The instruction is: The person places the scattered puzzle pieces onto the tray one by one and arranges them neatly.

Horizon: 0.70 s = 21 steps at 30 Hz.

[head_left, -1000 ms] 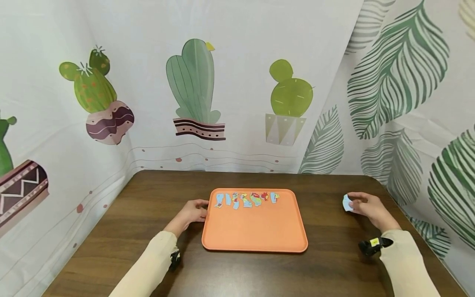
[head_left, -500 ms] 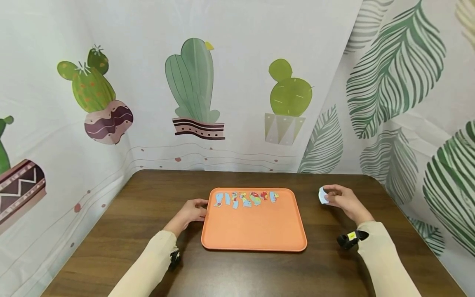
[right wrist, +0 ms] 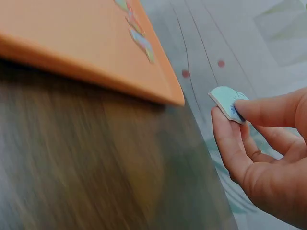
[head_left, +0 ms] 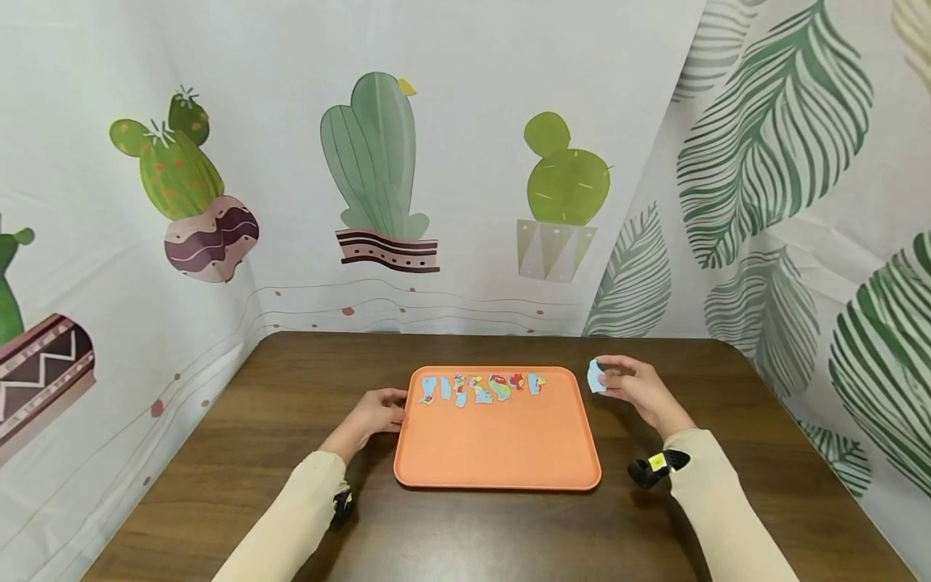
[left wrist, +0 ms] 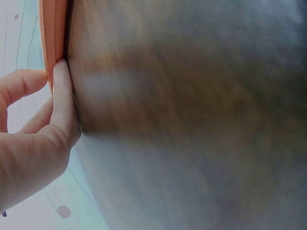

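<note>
My right hand (head_left: 643, 392) pinches a light-blue puzzle piece (head_left: 596, 377) between thumb and fingers, just past the right rim of the orange tray (head_left: 498, 453). In the right wrist view the puzzle piece (right wrist: 228, 101) is flat, with a dark-blue marking partly under the thumb. My left hand (head_left: 374, 414) holds the tray's left edge; in the left wrist view its fingers (left wrist: 62, 96) lie against the rim (left wrist: 53, 33). Along the tray's far side several colourful puzzle pieces (head_left: 482, 391) form a row, with a gap before the rightmost one (head_left: 535, 384).
The tray lies on a dark brown wooden table (head_left: 320, 380). Behind it hangs a white cloth (head_left: 473, 162) printed with cacti and leaves. Each wrist wears a black camera strap, the right one (head_left: 658, 465) bearing a yellow label.
My right hand has carried the puzzle piece leftward from the table's right side to beside the tray's far right corner. The left hand and the tray have stayed in place.
</note>
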Each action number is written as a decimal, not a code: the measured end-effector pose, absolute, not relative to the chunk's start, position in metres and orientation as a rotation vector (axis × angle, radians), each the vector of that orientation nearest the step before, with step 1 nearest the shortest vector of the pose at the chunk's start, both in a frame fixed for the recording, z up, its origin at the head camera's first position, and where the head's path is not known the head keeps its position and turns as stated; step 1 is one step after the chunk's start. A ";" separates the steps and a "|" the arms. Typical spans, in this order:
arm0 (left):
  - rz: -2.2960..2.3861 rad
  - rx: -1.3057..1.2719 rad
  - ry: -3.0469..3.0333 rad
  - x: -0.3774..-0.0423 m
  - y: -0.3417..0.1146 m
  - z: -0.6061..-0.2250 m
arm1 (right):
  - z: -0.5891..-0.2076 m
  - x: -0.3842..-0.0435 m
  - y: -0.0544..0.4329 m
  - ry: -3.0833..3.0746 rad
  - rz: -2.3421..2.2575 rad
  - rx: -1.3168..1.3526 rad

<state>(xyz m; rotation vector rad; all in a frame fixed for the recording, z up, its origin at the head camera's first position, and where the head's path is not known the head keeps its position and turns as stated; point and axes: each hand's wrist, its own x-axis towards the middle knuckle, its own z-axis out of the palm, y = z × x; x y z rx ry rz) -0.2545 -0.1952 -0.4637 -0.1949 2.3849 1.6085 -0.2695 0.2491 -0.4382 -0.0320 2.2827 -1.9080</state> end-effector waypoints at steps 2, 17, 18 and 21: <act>1.609 -0.199 2.383 -0.254 -0.195 -0.464 | -0.436 -0.268 0.243 2.260 -1.925 -0.023; 1.599 -0.172 2.396 -0.253 -0.196 -0.462 | -0.427 -0.258 0.191 2.227 -2.008 -0.026; 1.602 -0.174 2.394 -0.253 -0.196 -0.462 | -0.427 -0.257 0.187 2.214 -2.019 -0.033; 1.603 -0.172 2.394 -0.253 -0.196 -0.463 | -0.429 -0.256 0.173 2.174 -2.054 -0.044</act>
